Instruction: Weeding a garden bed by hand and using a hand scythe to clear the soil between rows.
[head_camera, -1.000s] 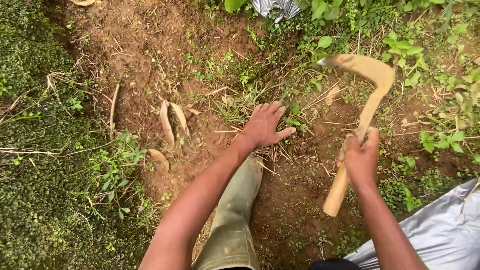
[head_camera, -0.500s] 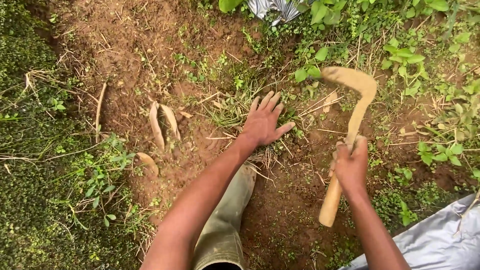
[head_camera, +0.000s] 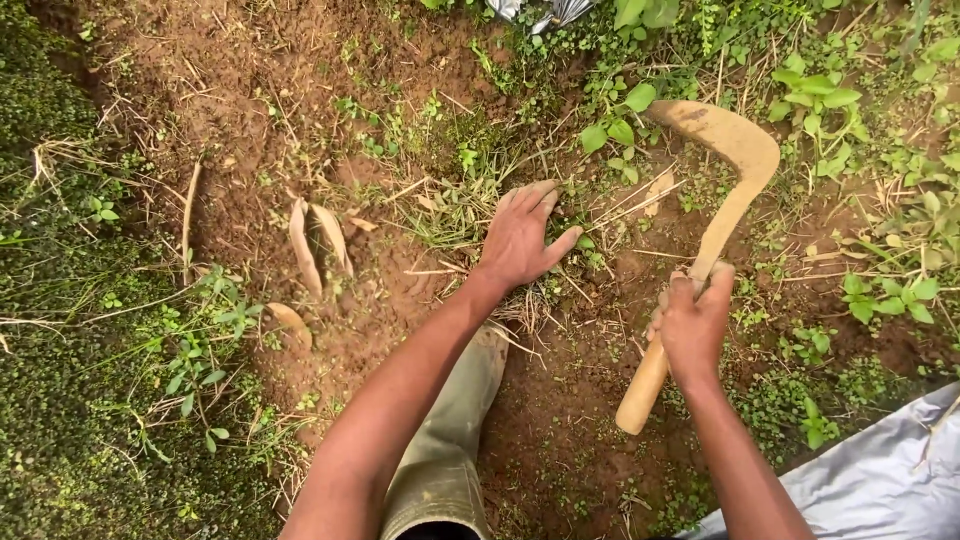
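My right hand (head_camera: 692, 322) is closed around the wooden handle of a curved sickle (head_camera: 725, 190), whose rusty blade hooks up and left over the weeds at the upper right. My left hand (head_camera: 520, 240) reaches forward with fingers together, pressing down on a tuft of grass and weeds (head_camera: 470, 200) in the bare brown soil. Whether its fingers grip the stems is hidden. Below that arm stands my olive rubber boot (head_camera: 450, 440).
Dry curled leaves (head_camera: 318, 240) lie on the soil to the left. Dense low green growth (head_camera: 70, 400) covers the left side. Broad-leaved weeds (head_camera: 860, 150) fill the upper right. A grey plastic sheet (head_camera: 880, 480) lies at the lower right corner.
My left hand has closed its spread fingers together and pressed onto the grass tuft. The sickle stays raised in my right hand, shifted slightly.
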